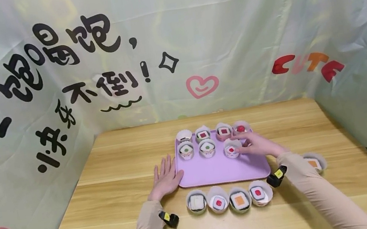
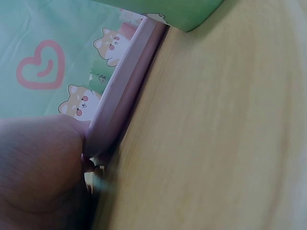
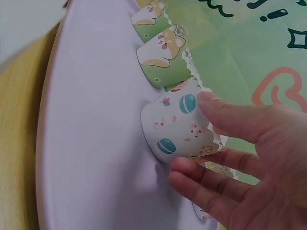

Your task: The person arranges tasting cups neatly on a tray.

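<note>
My right hand (image 1: pixel 256 145) pinches a white paper baking cup (image 3: pixel 175 122) by its rim, thumb on one side and fingers on the other. Inside this cup is a white piece with a red centre (image 1: pixel 231 150), seen in the head view. It is over the second row of the lilac tray (image 1: pixel 211 172), right of two cups with green-dotted white pieces (image 1: pixel 207 148). My left hand (image 1: pixel 166 178) lies spread on the table, its thumb at the tray's left edge.
Several filled cups line the tray's back edge, among them one with a dark red square (image 1: pixel 224 130). In front of the tray stands a row of cups, including one with an orange-topped piece (image 1: pixel 240 200). Another cup (image 1: pixel 315 162) is partly behind my right sleeve.
</note>
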The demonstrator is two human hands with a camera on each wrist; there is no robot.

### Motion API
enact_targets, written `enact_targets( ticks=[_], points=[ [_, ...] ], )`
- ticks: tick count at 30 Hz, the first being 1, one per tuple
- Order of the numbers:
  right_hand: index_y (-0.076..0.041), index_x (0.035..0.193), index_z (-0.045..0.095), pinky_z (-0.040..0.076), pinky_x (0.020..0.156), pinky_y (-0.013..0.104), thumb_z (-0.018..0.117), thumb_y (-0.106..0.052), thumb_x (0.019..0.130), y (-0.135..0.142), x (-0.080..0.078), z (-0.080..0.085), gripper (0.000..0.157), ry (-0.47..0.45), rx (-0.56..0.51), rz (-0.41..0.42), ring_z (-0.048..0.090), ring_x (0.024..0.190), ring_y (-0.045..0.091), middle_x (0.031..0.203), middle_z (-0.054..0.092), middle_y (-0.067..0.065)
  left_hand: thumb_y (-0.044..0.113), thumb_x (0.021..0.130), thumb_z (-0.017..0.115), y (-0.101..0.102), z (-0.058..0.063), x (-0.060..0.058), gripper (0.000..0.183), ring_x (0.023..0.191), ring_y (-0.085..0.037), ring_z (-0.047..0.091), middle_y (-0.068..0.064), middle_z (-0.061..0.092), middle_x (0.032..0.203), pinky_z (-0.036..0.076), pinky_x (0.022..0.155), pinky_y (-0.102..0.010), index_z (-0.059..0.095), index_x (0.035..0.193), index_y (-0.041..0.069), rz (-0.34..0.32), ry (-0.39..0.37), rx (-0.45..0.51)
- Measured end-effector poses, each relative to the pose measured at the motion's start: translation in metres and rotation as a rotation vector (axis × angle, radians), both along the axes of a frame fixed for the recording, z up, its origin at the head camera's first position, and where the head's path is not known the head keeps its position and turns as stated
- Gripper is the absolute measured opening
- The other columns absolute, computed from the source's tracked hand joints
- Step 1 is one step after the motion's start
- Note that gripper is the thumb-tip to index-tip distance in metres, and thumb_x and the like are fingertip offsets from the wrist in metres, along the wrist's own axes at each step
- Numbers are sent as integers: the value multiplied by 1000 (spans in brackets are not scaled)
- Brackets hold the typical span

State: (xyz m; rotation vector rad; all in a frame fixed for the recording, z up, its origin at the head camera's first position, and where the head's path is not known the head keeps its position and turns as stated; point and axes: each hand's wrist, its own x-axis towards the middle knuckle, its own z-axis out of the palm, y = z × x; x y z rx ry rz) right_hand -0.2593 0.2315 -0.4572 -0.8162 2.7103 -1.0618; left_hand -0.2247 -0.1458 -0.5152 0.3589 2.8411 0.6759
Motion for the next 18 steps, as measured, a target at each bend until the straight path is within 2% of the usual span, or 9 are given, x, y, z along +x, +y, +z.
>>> enact_targets(
  ticks=[4, 9, 18],
  points=[
    [8, 132, 60, 56, 74, 26, 73, -14, 91, -3, -1, -1, 48, 25, -21, -20, 69, 82, 19, 127, 63, 30, 49, 107, 29, 0, -1, 0, 69, 160, -30, -7, -9, -4, 171, -12, 127, -54, 13, 163, 12, 0, 5, -1],
    [7, 131, 60, 57, 74, 29, 73, -14, 91, -6, -3, -2, 47, 12, -37, -46, 70, 82, 21, 125, 63, 30, 49, 107, 30, 0, 0, 1, 69, 160, -30, -7, -10, -4, 171, -12, 127, -54, 13, 162, 11, 1, 6, 7],
    [5, 132, 59, 60, 78, 37, 73, -16, 92, -10, -5, -3, 48, 23, -22, -84, 72, 86, 26, 118, 65, 27, 49, 107, 31, 0, 1, 2, 69, 160, -31, -7, -10, -4, 171, -12, 127, -55, 14, 162, 11, 3, 7, 21]
  ],
)
